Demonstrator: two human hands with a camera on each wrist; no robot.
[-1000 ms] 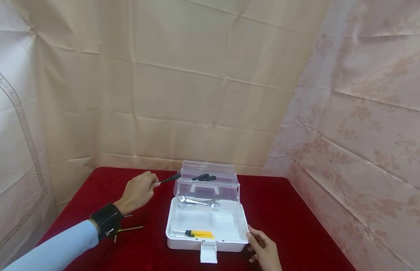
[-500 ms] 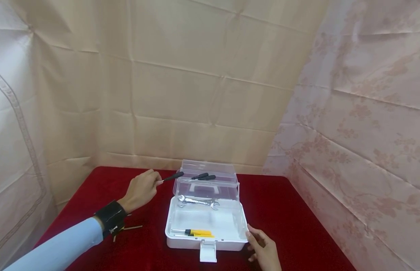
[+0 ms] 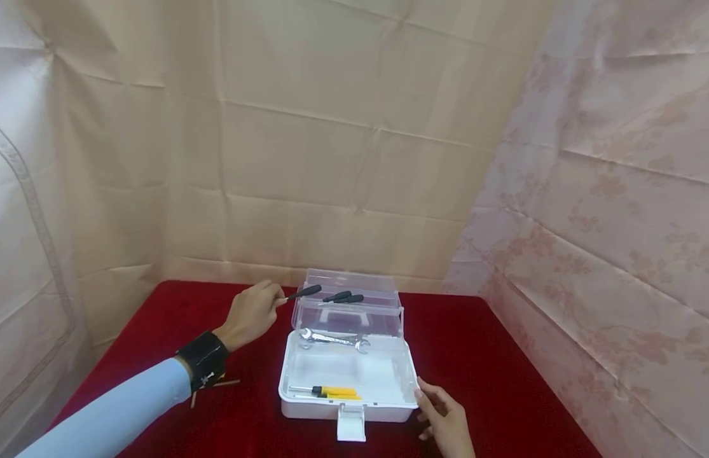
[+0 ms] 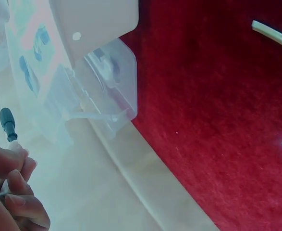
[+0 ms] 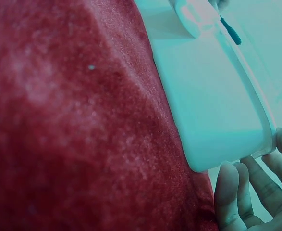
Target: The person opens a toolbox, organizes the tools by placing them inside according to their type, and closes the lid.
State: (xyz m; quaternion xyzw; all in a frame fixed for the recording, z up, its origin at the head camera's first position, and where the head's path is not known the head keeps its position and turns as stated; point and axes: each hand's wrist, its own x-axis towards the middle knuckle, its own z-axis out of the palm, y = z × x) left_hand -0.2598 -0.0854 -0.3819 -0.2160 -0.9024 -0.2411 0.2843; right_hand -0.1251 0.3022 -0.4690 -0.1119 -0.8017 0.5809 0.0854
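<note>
My left hand [image 3: 254, 315] pinches a black-handled screwdriver [image 3: 306, 292] near its shaft, its handle pointing right over the left edge of the clear lid [image 3: 354, 321]. In the left wrist view the dark handle [image 4: 7, 120] sticks out past the fingertips. My right hand [image 3: 447, 416] grips the front right corner of the white toolbox [image 3: 308, 410], thumb at the rim and fingers against the side wall. Two more black-handled screwdrivers [image 3: 348, 299] lie on the opened lid. Shiny wrenches [image 3: 334, 340] rest at the back of the box; yellow-handled screwdrivers [image 3: 338, 393] lie along its front.
A red cloth [image 3: 446, 356] covers the table. Thin stick-like pieces [image 3: 227, 383] lie on it at the left, partly behind the left wrist. The box's white latch [image 3: 351, 424] hangs down at the front. A beige curtain [image 3: 308, 159] stands behind the table.
My left hand has moved right and slightly up, bringing the screwdriver over the clear lid, closer to the two lying there. The right hand keeps its place at the box corner.
</note>
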